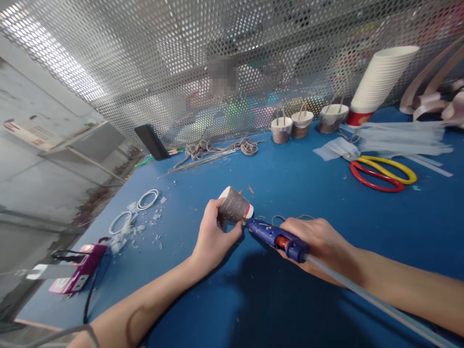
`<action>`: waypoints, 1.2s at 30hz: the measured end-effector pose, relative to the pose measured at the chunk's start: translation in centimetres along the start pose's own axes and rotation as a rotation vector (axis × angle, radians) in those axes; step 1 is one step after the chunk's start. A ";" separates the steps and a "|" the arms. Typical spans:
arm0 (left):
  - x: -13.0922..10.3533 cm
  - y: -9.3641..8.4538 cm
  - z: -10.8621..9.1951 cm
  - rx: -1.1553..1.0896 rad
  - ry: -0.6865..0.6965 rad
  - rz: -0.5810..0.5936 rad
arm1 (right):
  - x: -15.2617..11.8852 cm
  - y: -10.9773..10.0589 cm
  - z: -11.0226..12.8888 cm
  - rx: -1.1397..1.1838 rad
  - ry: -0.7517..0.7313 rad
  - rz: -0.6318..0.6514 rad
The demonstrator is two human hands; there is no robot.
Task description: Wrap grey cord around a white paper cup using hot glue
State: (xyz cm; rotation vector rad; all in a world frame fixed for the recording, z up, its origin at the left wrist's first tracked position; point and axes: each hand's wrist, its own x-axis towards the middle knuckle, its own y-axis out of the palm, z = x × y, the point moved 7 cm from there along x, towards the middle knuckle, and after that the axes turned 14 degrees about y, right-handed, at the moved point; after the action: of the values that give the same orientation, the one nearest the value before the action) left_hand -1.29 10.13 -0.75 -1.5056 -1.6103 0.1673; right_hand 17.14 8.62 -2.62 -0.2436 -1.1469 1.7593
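My left hand (216, 231) grips a small paper cup (235, 205) tipped on its side, its wall wound with grey-brown cord. A red and white band of the cup shows bare at its right end. In my right hand (319, 237) is a blue hot glue gun (270, 234) with a long clear glue stick (362, 292) coming out of its back. Its nozzle meets the cup's lower right edge, near my left thumb; whether it touches is hard to tell. A thin loop of cord (277, 218) lies beside my right hand.
Several wrapped cups (282, 130) with cord handles stand at the back, beside stacked paper cups (382, 79). Scissors (380, 171) lie by pale strips (398, 137) on the right. Cord bundles (199, 150), a black phone (151, 141), white rings (148, 199) and a purple power strip (81, 268) are leftward.
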 end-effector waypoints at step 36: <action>0.0 0.2 0.7 -0.136 -0.056 0.032 | 0.8 -2.3 -0.6 0.102 0.147 -0.044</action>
State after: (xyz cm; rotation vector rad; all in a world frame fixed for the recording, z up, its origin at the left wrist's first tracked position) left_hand -1.62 10.45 -1.27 -1.6435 -1.6711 0.1207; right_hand 18.49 9.77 -0.90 -0.2795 -0.9477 1.7259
